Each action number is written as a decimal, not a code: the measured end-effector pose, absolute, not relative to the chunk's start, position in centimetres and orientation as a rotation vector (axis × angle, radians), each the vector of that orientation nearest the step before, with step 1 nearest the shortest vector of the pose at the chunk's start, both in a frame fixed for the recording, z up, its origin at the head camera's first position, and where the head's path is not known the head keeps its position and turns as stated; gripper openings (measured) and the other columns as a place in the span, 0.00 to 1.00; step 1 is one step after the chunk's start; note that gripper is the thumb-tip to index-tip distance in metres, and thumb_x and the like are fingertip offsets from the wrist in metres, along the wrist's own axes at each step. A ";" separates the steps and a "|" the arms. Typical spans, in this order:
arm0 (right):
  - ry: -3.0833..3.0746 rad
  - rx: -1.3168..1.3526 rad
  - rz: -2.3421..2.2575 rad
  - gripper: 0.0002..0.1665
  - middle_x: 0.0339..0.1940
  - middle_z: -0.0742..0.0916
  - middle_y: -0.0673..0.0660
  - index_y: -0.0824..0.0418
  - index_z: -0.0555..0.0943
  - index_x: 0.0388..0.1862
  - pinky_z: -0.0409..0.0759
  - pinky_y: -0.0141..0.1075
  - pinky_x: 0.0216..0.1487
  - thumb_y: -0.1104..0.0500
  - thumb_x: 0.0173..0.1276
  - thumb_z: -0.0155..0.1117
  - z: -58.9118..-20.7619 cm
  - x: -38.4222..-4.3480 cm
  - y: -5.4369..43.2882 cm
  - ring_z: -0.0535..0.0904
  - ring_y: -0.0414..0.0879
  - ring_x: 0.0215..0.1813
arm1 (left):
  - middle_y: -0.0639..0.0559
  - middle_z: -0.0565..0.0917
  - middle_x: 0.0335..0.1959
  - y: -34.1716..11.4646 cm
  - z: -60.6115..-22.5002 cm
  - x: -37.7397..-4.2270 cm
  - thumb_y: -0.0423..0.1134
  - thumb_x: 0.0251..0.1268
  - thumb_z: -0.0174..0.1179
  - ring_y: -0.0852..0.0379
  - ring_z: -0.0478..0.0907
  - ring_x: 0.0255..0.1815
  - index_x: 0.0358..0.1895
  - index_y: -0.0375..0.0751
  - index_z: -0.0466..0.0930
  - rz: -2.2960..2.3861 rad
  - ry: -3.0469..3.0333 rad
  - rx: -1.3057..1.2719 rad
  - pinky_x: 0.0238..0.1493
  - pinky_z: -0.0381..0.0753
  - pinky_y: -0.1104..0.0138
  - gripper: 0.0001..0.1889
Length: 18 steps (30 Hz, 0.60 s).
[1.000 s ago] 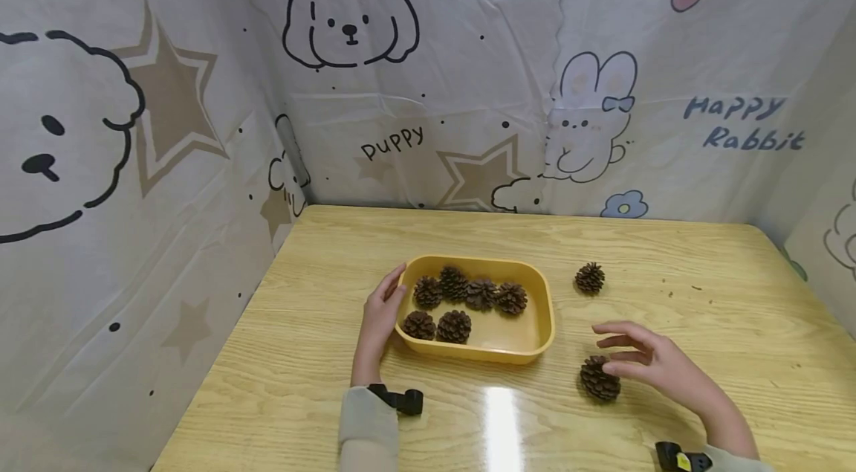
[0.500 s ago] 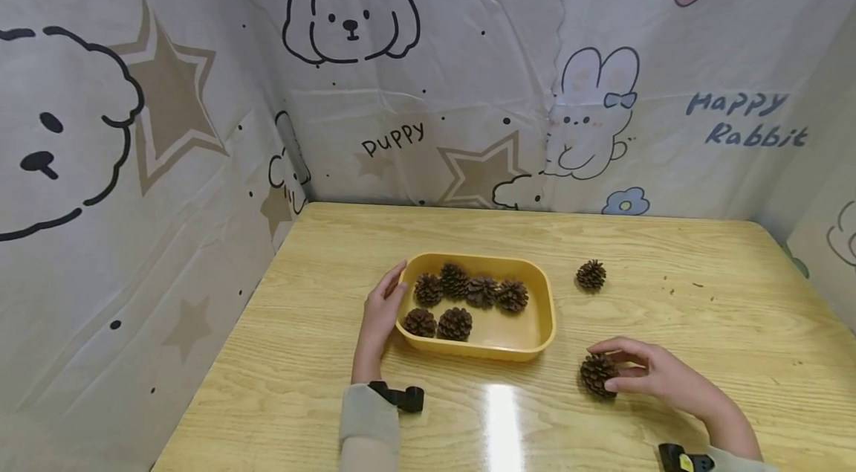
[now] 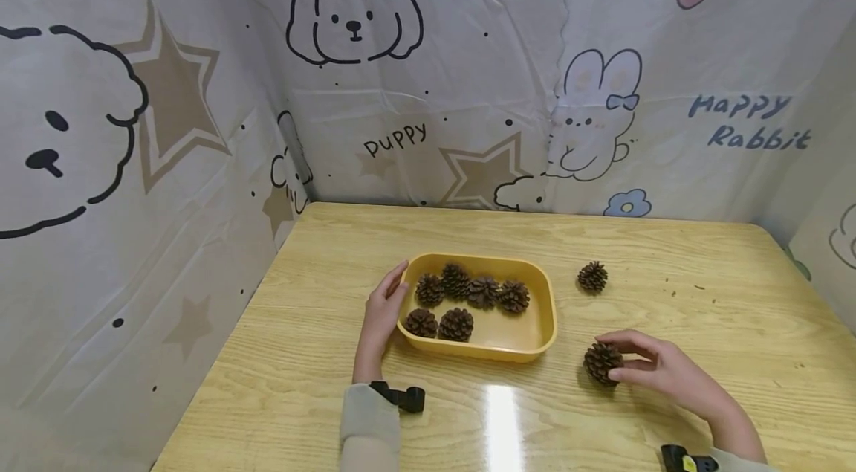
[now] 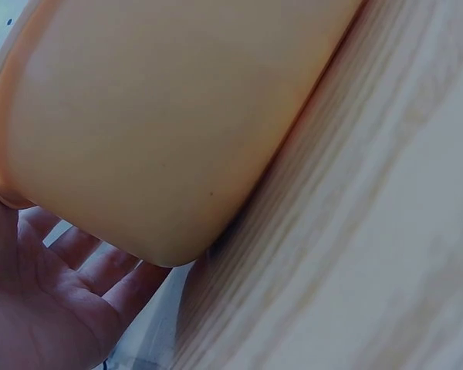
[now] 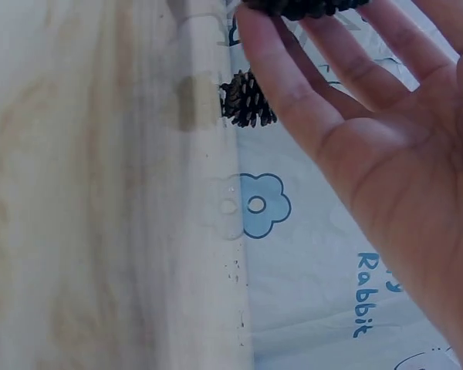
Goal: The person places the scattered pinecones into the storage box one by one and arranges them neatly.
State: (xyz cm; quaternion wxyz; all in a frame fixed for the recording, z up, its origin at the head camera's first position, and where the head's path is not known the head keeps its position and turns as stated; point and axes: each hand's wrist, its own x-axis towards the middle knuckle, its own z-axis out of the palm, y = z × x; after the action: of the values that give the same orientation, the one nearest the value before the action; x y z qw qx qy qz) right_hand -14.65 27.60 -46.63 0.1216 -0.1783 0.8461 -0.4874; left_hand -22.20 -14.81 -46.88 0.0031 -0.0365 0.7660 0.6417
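Observation:
A yellow plastic tray (image 3: 511, 329) stands on the table with several brown pine cones (image 3: 456, 324) inside, mostly along its back and left. My left hand (image 3: 383, 311) rests against the tray's left end, its fingers extended along the outer wall, with the thumb near the rim. In the left wrist view, the tray's side (image 4: 154, 131) hides the fingertips. Right of the tray, my right hand (image 3: 658, 366) holds a pine cone (image 3: 602, 363) between thumb and fingers. Only the cone's lower edge (image 5: 309, 8) shows in the right wrist view.
Another pine cone (image 3: 592, 276) lies on the wooden table (image 3: 321, 256) toward the back right. Small dark crumbs (image 3: 674, 293) are scattered beside it. A printed cloth (image 3: 428, 70) hangs behind the table and along its sides.
My right hand has closed its fingers around the near pine cone, which has shifted slightly up and right in view. The left hand and the tray have stayed in place.

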 end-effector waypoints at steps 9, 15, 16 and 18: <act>2.608 -0.583 -1.499 0.26 0.56 0.80 0.30 0.68 0.73 0.64 0.82 0.23 0.51 0.65 0.67 0.64 -45.9 -14.9 26.8 0.74 0.19 0.56 | 0.45 0.66 0.75 -15.2 -49.5 -23.2 0.41 0.77 0.50 0.44 0.63 0.75 0.72 0.51 0.68 2.033 2.423 -0.106 0.74 0.67 0.50 0.23; 2.662 -0.655 -1.526 0.26 0.57 0.79 0.31 0.67 0.74 0.64 0.80 0.20 0.53 0.67 0.66 0.64 -45.3 -15.4 26.1 0.75 0.20 0.57 | 0.44 0.65 0.76 -15.2 -49.0 -23.1 0.39 0.77 0.49 0.43 0.63 0.76 0.72 0.49 0.67 2.038 2.404 -0.113 0.74 0.66 0.49 0.23; 2.667 -0.666 -1.530 0.26 0.58 0.79 0.32 0.67 0.74 0.64 0.80 0.20 0.54 0.68 0.66 0.64 -45.3 -15.5 26.0 0.74 0.20 0.57 | 0.43 0.65 0.75 -15.2 -48.6 -23.0 0.38 0.77 0.49 0.42 0.63 0.76 0.72 0.47 0.67 2.035 2.404 -0.108 0.73 0.67 0.48 0.23; 2.671 -0.684 -1.543 0.26 0.58 0.79 0.32 0.67 0.74 0.64 0.79 0.20 0.54 0.68 0.66 0.64 -45.2 -15.7 25.7 0.74 0.20 0.58 | 0.41 0.65 0.75 -15.1 -47.8 -22.6 0.37 0.77 0.49 0.41 0.63 0.75 0.72 0.44 0.67 2.030 2.401 -0.098 0.73 0.67 0.48 0.23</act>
State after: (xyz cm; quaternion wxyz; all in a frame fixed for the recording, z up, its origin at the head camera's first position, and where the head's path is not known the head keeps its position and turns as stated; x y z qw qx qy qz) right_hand -15.70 25.65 -45.17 -0.0091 -0.2164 0.8454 -0.4882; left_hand -22.59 -15.07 -47.82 -0.0021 -0.0313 0.7633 0.6453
